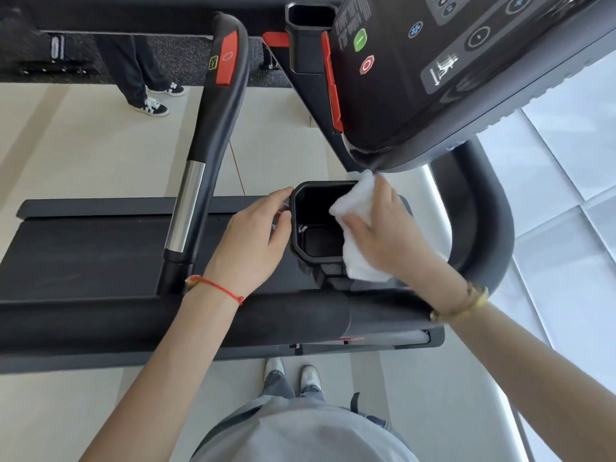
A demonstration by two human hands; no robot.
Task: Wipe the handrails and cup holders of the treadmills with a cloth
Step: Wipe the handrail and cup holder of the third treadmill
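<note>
Right now my right hand (383, 228) presses a folded white cloth (353, 228) against the rim of the cup holder (301, 248), fingers curled over the cloth so it stays bunched and drapes down the inner wall on that side. My left hand (256, 235) rests against the opposite outer wall of the cup holder, fingers fairly straight and holding nothing; I judge it is there to brace the holder while I rub. Beyond the cup holder rises the console (450, 78), its lower edge touching the top of the cloth. To the left of the cup holder runs a handrail (213, 128) with a red panel, not yet being wiped. A second cup holder (308, 38) sits further past the console's edge.
</note>
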